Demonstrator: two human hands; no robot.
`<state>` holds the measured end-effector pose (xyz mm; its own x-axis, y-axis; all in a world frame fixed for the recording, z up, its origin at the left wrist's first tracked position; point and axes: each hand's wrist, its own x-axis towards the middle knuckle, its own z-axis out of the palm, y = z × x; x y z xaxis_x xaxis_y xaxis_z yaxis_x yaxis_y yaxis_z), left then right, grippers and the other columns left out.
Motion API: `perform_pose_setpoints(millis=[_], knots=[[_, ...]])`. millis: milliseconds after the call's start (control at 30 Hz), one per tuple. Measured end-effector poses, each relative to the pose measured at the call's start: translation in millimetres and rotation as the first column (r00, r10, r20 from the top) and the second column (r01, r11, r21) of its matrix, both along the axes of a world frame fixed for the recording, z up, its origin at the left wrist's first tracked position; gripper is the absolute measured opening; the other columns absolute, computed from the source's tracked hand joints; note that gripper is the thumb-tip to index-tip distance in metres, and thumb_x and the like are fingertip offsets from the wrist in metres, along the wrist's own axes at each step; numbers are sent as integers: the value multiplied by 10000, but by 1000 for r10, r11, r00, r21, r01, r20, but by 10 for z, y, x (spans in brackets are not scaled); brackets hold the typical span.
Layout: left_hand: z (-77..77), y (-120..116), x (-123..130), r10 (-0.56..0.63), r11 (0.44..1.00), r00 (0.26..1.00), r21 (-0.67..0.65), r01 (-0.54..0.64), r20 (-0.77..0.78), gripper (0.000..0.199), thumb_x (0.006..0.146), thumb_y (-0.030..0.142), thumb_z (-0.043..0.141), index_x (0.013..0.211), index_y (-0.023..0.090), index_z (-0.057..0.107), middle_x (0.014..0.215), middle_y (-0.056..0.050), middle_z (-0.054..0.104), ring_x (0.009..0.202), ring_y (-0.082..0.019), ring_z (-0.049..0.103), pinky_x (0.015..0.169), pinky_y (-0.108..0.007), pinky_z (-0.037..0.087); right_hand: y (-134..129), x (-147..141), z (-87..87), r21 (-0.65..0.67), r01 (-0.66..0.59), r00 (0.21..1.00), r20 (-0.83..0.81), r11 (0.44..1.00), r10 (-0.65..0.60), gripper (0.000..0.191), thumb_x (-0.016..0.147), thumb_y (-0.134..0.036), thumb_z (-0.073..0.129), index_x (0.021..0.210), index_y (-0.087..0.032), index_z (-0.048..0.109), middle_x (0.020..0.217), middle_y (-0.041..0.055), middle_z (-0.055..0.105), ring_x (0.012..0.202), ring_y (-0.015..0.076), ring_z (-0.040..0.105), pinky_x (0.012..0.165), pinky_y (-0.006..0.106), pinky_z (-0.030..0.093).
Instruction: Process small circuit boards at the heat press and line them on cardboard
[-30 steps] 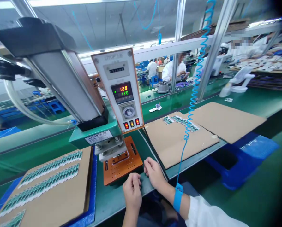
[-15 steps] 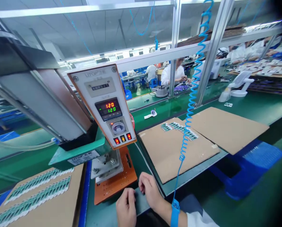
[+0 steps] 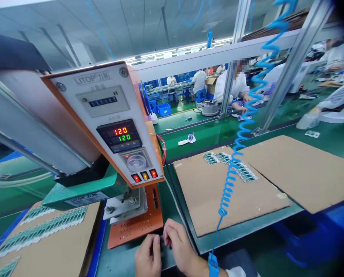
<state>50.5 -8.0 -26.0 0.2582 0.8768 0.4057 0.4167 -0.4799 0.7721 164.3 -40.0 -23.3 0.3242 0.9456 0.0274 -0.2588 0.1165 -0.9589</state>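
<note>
My left hand (image 3: 148, 256) rests at the table's front edge, fingers curled in, with nothing showing in it. Close beside it, my right hand (image 3: 179, 243) is loosely closed too, thumb against the curled fingers and nothing visible between them. A blue wrist strap (image 3: 213, 265) circles the right wrist and joins a blue coiled cord (image 3: 232, 181). Just beyond both hands lies the orange base plate (image 3: 137, 231) of a heat press. Its green head (image 3: 82, 192) hangs over metal plates (image 3: 125, 209). The control box (image 3: 108, 111) shows 120 on two lines.
Left, a cardboard sheet (image 3: 64, 250) carries rows of green-and-white flat pieces (image 3: 50, 227). Right, another cardboard sheet (image 3: 200, 200) bears several similar pieces (image 3: 245, 171); a further sheet (image 3: 299, 165) lies beyond. A blue stool (image 3: 319, 238) stands below. A person (image 3: 232, 86) works across the bench.
The view has shifted closer to the press, so the control box looks larger and the right-hand cardboard sits farther right. Both hands stay curled by the table edge, still close together.
</note>
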Motion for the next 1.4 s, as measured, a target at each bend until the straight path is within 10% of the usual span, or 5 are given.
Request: perform_pose_setpoints(millis=[533,1133,1400], knots=[[59,16,-31,-136,974,942,135,184,-306,361,1001,234,410,676,207,564,584,11,618,518,-113,585,518,-220,372,-31,17,-83,46,57,998,-29,997,-56,342,951,-386,448,662,-209,489,610,-26,459,566,129,401,537,268,316],[-75,123,-50,-32,977,971,197,80,-237,491,997,500,376,681,222,627,543,11,625,468,-146,590,500,-220,430,76,-24,45,54,157,978,130,986,-163,284,901,-203,409,617,-208,411,584,-46,406,591,124,422,549,256,299],[21,117,-48,-104,968,961,195,157,-258,379,972,340,442,650,218,599,508,22,611,425,-130,583,450,-203,418,79,-8,29,42,112,986,117,993,-116,258,839,-215,452,581,-202,453,548,-38,442,559,122,432,535,251,318]])
